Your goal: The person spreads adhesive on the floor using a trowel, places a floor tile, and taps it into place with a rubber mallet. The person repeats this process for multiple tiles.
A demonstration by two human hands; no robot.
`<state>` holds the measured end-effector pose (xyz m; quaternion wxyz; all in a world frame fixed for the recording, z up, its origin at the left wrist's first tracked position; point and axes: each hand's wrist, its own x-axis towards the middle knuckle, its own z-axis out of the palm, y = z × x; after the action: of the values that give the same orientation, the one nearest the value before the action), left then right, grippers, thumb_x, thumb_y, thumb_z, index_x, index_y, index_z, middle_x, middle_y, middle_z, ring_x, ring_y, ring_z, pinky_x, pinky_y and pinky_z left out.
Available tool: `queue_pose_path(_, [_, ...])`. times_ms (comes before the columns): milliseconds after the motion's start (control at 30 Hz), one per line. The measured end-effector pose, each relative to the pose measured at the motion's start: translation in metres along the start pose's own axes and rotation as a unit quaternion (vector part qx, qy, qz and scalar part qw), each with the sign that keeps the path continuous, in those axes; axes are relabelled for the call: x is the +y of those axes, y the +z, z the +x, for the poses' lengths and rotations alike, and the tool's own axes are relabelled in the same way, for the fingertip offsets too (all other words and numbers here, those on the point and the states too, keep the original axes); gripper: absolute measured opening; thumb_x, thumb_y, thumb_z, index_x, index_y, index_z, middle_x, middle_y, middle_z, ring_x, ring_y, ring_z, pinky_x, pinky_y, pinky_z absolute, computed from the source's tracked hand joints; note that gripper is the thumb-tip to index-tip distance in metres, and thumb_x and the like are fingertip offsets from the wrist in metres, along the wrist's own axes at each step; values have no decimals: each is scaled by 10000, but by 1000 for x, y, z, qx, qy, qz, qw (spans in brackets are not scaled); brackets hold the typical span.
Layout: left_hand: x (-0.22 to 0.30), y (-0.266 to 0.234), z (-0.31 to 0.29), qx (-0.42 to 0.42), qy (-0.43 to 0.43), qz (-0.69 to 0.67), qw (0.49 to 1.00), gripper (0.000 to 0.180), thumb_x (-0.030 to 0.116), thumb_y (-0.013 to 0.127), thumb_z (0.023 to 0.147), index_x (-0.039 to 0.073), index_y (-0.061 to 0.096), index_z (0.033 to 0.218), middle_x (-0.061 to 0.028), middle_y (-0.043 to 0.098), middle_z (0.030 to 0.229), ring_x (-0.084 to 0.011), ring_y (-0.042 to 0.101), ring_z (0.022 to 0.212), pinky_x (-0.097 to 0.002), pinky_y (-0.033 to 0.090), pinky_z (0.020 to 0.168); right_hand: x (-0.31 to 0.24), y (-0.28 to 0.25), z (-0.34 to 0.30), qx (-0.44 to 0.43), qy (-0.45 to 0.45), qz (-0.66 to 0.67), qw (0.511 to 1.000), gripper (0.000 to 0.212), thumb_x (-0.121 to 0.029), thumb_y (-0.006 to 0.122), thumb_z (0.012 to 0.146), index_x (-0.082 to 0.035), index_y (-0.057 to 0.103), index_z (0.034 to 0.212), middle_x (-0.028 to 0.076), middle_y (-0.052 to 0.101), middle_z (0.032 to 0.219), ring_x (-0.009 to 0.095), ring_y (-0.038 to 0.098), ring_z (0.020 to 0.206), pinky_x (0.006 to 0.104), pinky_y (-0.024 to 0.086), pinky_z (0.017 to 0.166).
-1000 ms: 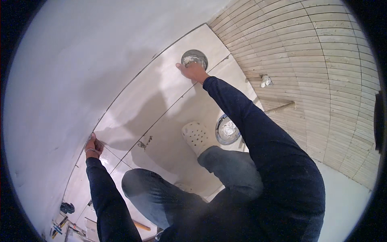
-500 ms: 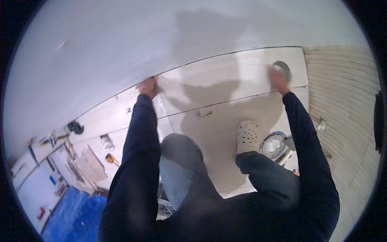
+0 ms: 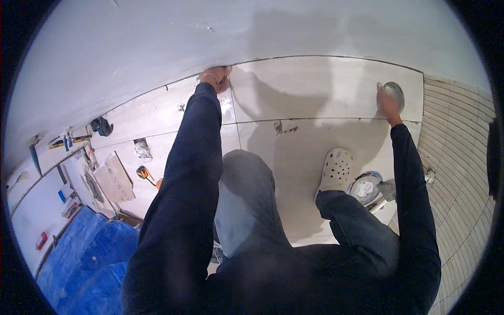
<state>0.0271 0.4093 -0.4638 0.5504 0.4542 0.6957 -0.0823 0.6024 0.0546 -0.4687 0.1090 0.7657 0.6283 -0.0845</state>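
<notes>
My left hand (image 3: 217, 80) is at the wall-side edge of the floor tiles, close to a cross joint, with its fingers bunched. Whether something small is in them I cannot make out. My right hand (image 3: 388, 105) lies over the left side of a round grey shape (image 3: 399, 94) at the far right end of a large pale tile (image 3: 294, 81). Its thumb points away from me, while its other fingers are blurred and partly hidden. I cannot tell whether the round shape is a disc or an opening. A long thin joint separates this tile from a nearer one.
A pale wall (image 3: 157, 47) rises along the far side; ribbed tiling (image 3: 457, 136) is on the right. Beside my clog (image 3: 336, 170) stands a bucket (image 3: 379, 181) with white material. A tape measure (image 3: 144, 172), a black crumpled item (image 3: 102, 126) and blue sheeting (image 3: 94, 262) lie left.
The whole view has shifted, so the tiles and both hands appear farther right. The left hand stays by the same joint and wall edge; the right hand, less blurred now, remains at the round shape.
</notes>
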Motion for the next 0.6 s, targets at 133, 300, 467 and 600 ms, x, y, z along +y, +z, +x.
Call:
queue_pose_path(133, [12,26,-31,-17,-13,-140,990,416,306,757,888,144,453,654,5,408,511,-157,378,375,-341,308,340,10,14,-18,-19,44,54,997,474,-317,390,1048,-126,352,1481,237,681,888,417,674,770,544,526,681])
queue_pose_path(300, [-16,-30,3,55,79,-8,995,411,249,775,876,149,434,669,20,383,527,-144,363,388,-324,302,361,-12,10,22,-32,44,97,994,496,-317,382,1049,-108,320,1495,261,679,904,435,670,789,546,531,688])
queue_pose_path(467, [-3,-13,-6,-70,-36,-146,986,362,337,802,845,118,536,732,-6,491,589,-164,472,447,-340,443,436,-11,-4,10,-118,85,97,985,479,-336,352,1061,-91,336,1472,275,675,898,436,670,849,557,536,763])
queue_pose_path(600, [1,-9,-14,-112,-61,-249,960,366,282,796,861,141,483,733,31,443,595,-109,405,439,-292,351,380,-4,-14,13,-145,93,60,983,470,-371,373,1050,-59,445,1394,304,672,922,448,665,903,563,527,820])
